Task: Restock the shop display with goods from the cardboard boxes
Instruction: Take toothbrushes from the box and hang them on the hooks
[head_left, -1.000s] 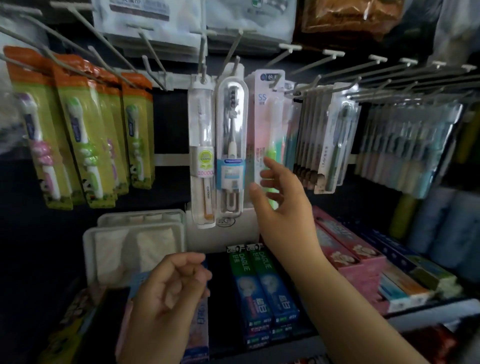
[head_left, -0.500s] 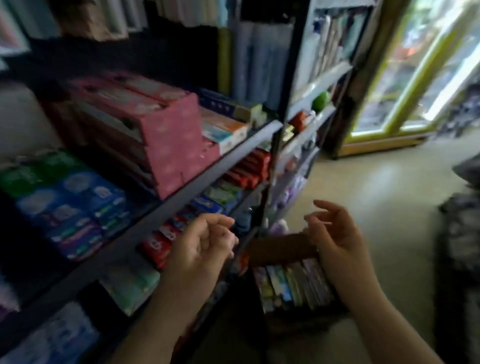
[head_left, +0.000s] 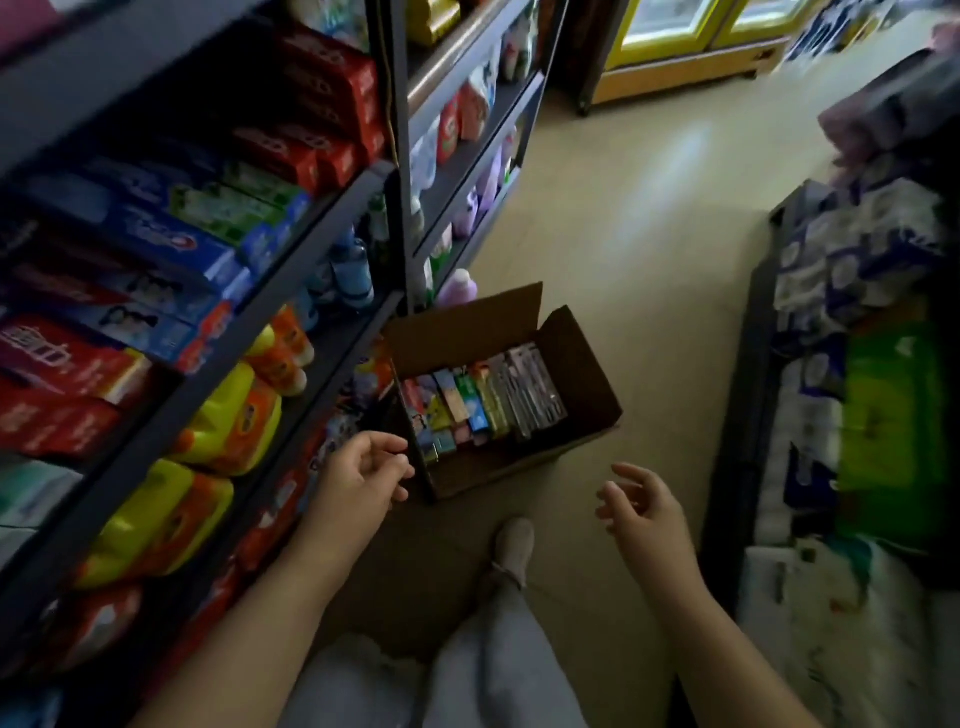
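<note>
Cardboard box (head_left: 582, 364), brown, flaps open, sits on the beige floor (head_left: 649, 218) at the foot of the dark metal shelving unit (head_left: 322, 218). Inside: a row of narrow upright packs (head_left: 483, 400), coloured ones at the left of the row, grey-black ones at the right. Print on them is too blurred to read.

Left hand (head_left: 358, 478): above the near left corner of the box, fingers loosely curled, holding nothing. Fingertips lie just beside the box's near left flap edge; contact cannot be judged. Right hand (head_left: 644, 509): over bare floor, to the right of and nearer than the box, apart from it, fingers relaxed and spread, palm turned inward, holding nothing. Box lies ahead of and between the two hands, closer to the left one.

Below the hands: light grey trouser leg (head_left: 498, 654) and pale shoe (head_left: 514, 543), the shoe near the box's front wall.

Shelving, left side: red and blue toothpaste cartons (head_left: 156, 249) on the upper levels, yellow-and-orange bottles (head_left: 228, 421) on the level below. Right side of the aisle: a low dark rack (head_left: 737, 415) with patterned white-and-blue soft packs (head_left: 857, 244) and a green pack (head_left: 893, 415). Far end: yellow-framed glass door (head_left: 675, 31).
</note>
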